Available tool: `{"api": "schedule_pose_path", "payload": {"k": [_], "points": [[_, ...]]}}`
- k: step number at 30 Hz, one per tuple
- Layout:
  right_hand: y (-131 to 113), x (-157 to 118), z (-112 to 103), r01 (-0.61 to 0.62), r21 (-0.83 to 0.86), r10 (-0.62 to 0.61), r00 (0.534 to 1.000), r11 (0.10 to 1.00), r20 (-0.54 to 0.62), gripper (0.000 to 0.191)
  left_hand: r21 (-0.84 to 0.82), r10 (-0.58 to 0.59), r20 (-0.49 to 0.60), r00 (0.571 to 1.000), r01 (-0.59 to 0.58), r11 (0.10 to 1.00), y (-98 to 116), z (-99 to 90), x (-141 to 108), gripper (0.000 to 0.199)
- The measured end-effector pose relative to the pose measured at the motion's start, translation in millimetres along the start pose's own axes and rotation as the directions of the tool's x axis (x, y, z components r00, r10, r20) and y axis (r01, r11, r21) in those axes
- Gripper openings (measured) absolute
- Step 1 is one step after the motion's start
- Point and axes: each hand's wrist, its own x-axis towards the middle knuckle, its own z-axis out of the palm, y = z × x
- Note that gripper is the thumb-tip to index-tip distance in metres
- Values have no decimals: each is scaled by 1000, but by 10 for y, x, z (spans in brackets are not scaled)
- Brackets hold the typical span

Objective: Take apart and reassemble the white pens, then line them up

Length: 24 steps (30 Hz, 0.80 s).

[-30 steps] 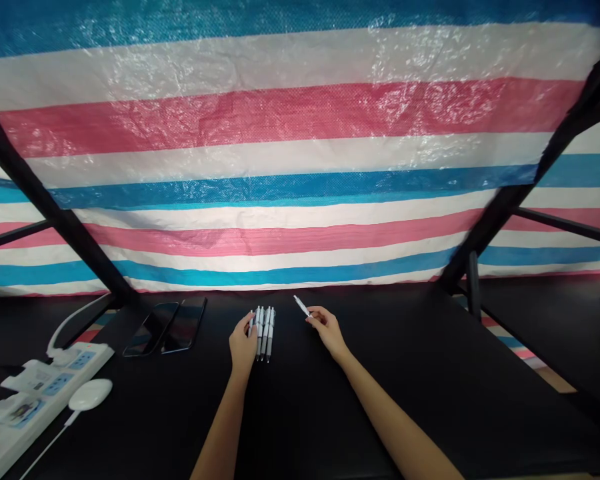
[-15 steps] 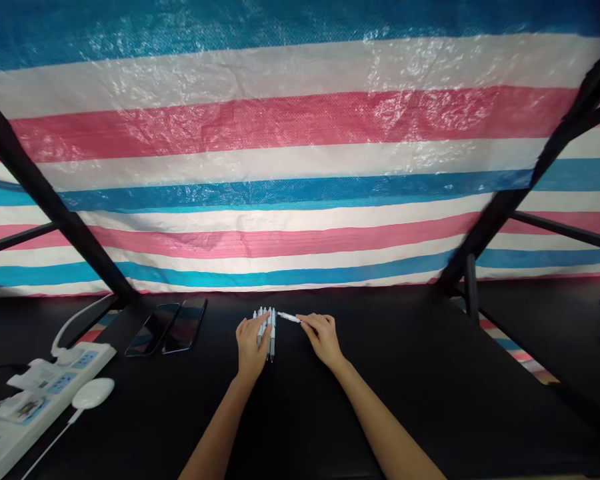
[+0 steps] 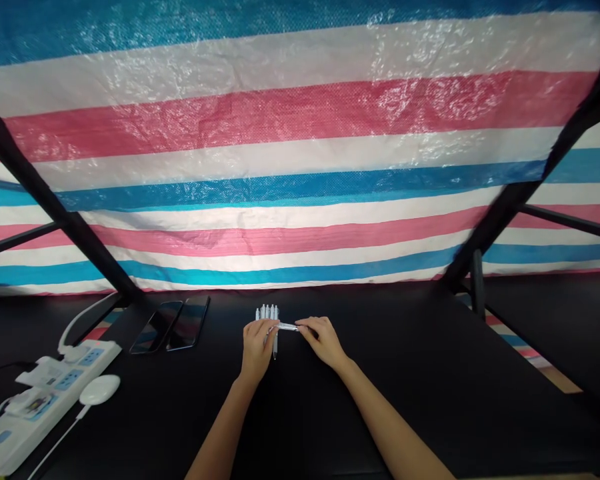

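A white pen (image 3: 287,327) lies crosswise between my two hands, its length running left to right. My right hand (image 3: 325,341) pinches the pen's right end between thumb and fingertips. At the left end, the thumb and fingers of my left hand (image 3: 256,348) close on the same pen. Several white pens (image 3: 267,311) lie side by side beneath and beyond my left hand. Their clicker ends point away from me; my left fingers hide much of their barrels, though one tip shows below.
Two dark phones (image 3: 157,327) lie on the black tabletop (image 3: 300,413) to the left. Nearer stand a white power strip (image 3: 50,400) with plugs and a round white charger (image 3: 100,389) on a cable. Black frame bars (image 3: 500,220) and a striped sheet (image 3: 290,193) rise behind.
My left hand has moved from the row of pens to the single pen's left end. That pen has come slightly nearer and lies more level. The view has shifted slightly.
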Motion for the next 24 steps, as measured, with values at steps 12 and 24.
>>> {"api": "schedule_pose_path", "payload": {"k": [12, 24], "points": [[292, 346, 105, -240, 219, 263, 961, 946, -87, 53, -222, -204, -65, 977, 185, 957, -160, 114, 179, 24], [332, 470, 108, -250, 759, 448, 892, 601, -61, 37, -441, -366, 36, 930, 343, 829, -332, 307, 372, 31]]}}
